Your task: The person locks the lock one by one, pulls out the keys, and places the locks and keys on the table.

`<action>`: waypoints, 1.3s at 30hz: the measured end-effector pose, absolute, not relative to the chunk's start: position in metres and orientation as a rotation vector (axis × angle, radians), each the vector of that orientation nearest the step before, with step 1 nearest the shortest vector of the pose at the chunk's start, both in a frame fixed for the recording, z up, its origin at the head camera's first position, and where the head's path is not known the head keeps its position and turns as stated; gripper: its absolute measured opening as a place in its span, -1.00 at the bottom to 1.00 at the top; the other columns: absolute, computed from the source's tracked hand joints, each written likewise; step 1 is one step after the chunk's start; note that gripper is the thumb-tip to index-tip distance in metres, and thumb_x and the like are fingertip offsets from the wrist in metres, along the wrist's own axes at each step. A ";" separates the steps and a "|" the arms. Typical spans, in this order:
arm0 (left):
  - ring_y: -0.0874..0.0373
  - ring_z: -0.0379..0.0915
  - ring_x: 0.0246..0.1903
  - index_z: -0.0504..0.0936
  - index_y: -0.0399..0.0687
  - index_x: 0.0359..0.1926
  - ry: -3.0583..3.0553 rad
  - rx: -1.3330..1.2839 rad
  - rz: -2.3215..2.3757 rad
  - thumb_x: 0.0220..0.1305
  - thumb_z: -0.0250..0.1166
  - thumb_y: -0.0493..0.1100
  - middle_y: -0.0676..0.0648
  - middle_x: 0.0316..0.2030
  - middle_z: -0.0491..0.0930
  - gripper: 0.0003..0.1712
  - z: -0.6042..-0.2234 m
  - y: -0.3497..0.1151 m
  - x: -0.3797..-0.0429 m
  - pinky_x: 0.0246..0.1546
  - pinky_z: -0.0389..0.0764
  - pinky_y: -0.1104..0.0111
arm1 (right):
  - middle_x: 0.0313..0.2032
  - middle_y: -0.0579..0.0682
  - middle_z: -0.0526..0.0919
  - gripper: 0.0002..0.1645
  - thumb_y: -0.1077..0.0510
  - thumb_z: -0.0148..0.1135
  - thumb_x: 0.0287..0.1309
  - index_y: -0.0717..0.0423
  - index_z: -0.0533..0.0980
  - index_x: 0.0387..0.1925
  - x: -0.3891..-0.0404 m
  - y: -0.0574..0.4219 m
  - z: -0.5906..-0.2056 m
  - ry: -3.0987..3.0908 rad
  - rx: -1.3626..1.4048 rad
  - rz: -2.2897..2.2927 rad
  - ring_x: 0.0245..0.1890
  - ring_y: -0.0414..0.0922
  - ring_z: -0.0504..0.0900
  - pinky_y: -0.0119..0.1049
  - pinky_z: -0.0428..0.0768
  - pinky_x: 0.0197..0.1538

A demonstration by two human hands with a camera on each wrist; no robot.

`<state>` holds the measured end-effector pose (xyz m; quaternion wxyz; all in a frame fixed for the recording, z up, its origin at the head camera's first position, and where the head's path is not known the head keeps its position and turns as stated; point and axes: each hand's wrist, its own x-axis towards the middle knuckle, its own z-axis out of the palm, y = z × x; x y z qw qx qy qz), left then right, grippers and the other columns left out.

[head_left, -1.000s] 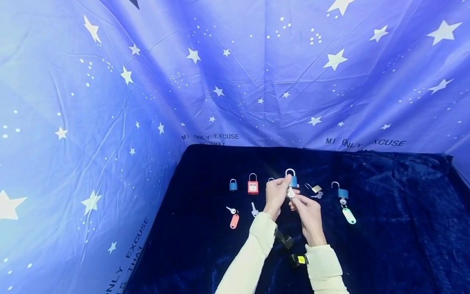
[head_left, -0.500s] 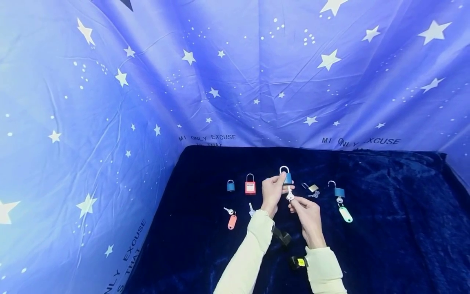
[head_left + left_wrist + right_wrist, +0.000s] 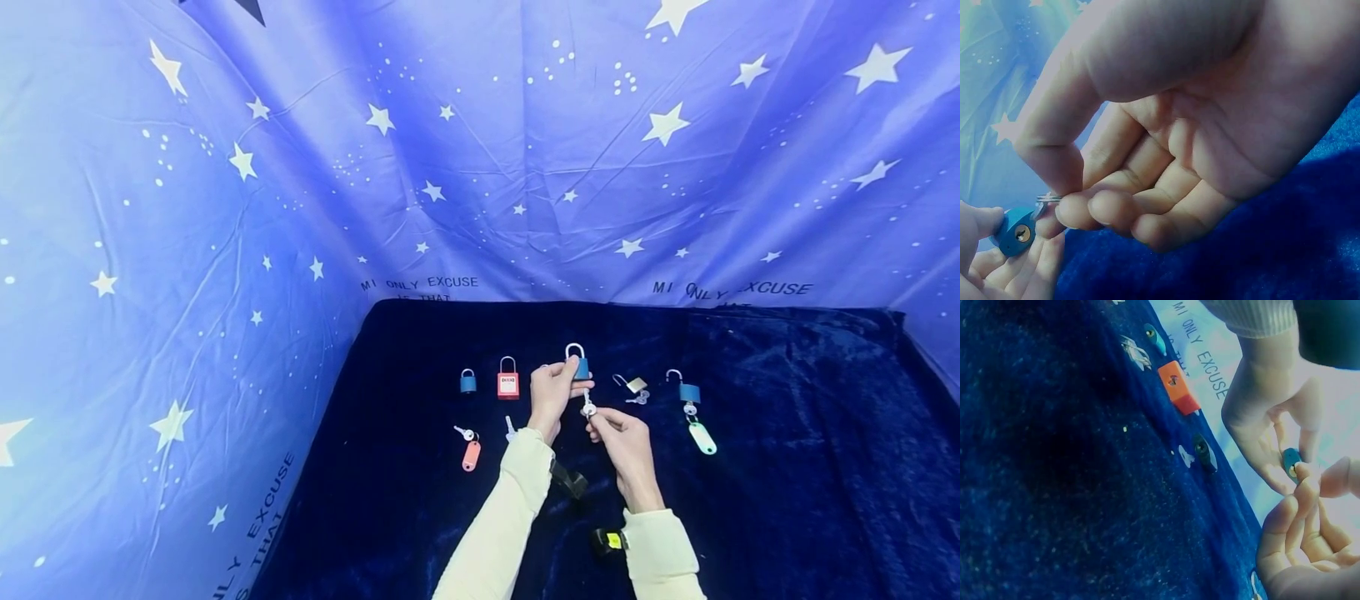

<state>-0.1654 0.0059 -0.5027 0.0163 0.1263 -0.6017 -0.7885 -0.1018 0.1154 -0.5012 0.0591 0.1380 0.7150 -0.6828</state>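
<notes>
Head cam: Your L hand (image 3: pixel 551 396) grips a blue padlock (image 3: pixel 582 367) by its body, shackle up, over the dark blue cloth (image 3: pixel 787 467). Your R hand (image 3: pixel 628 446), just below & to the R, pinches a silver key (image 3: pixel 588 410) btwn thumb & fingers, blade aimed up at the lock's underside. L wrist cam shows the brass keyhole (image 3: pixel 1022 233) bare, key just beside it; can't tell if they touch.

Count, L to R: 5 more padlocks lie on the cloth, i.e. 1 sm. blue padlock (image 3: pixel 468 382), 1 red padlock (image 3: pixel 507 385), 1 mostly hidden padlock (image 3: pixel 545 366) behind your L hand, 1 brass padlock (image 3: pixel 637 385) & 1 far-R padlock (image 3: pixel 689 392), blue; the last 2 w/ shackles swung out. Tags: 2, i.e. 1 coral tag (image 3: pixel 470 456), 1 pale green tag (image 3: pixel 702 438). Keys on the cloth: approx. 4 spots, exact no. unclear. Sleeves: 2, both pale.
</notes>
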 end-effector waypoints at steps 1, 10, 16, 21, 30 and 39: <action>-0.21 0.72 -0.33 0.66 -0.45 -0.12 -1.877 0.385 -2.448 0.41 0.23 -0.13 -0.40 -0.33 0.72 -0.64 -0.503 0.006 -0.165 -0.31 0.73 0.31 | -0.51 -0.14 0.66 -0.68 0.29 0.15 0.30 0.47 0.57 -0.02 -0.101 0.116 -0.501 2.169 0.416 -2.060 -0.49 -0.26 0.61 -0.47 0.60 -0.31; -0.21 0.72 -0.32 0.66 -0.45 -0.12 -1.950 0.388 -2.398 0.41 0.22 -0.15 -0.38 -0.33 0.72 -0.65 -0.506 0.005 -0.165 -0.28 0.73 0.28 | -0.52 -0.17 0.64 -0.67 0.30 0.13 0.32 0.49 0.55 0.01 -0.100 0.118 -0.505 2.176 0.368 -2.000 -0.49 -0.29 0.60 -0.49 0.59 -0.33; -0.16 0.73 -0.31 0.66 -0.43 -0.16 -1.973 0.456 -2.410 0.37 0.24 -0.21 -0.38 -0.34 0.72 -0.72 -0.510 0.004 -0.164 -0.28 0.72 0.33 | -0.53 -0.16 0.64 -0.66 0.30 0.11 0.32 0.51 0.54 0.01 -0.100 0.118 -0.509 2.184 0.347 -1.970 -0.52 -0.33 0.57 -0.49 0.59 -0.34; -0.12 0.74 -0.31 0.66 -0.40 -0.16 -2.021 0.508 -2.401 0.35 0.24 -0.25 -0.35 -0.33 0.73 -0.77 -0.512 0.002 -0.162 -0.26 0.72 0.33 | -0.53 -0.16 0.63 -0.66 0.30 0.11 0.32 0.51 0.54 0.01 -0.100 0.118 -0.512 2.190 0.341 -1.956 -0.53 -0.33 0.56 -0.50 0.58 -0.36; -0.08 0.74 -0.33 0.68 -0.31 -0.20 -2.188 0.551 -2.313 0.33 0.25 -0.24 -0.29 -0.41 0.74 -0.82 -0.516 0.001 -0.161 -0.24 0.68 0.40 | -0.52 -0.12 0.65 -0.67 0.32 0.10 0.33 0.53 0.55 -0.01 -0.099 0.119 -0.514 2.206 0.301 -1.903 -0.55 -0.33 0.55 -0.48 0.57 -0.39; -0.11 0.74 -0.34 0.61 -0.34 -0.36 -2.164 0.514 -2.391 0.33 0.22 -0.36 -0.34 -0.38 0.73 -0.87 -0.522 0.001 -0.162 -0.35 0.72 0.38 | -0.49 -0.09 0.67 -0.68 0.31 0.10 0.33 0.50 0.56 -0.02 -0.100 0.119 -0.513 2.241 0.278 -1.832 -0.54 -0.33 0.55 -0.50 0.57 -0.40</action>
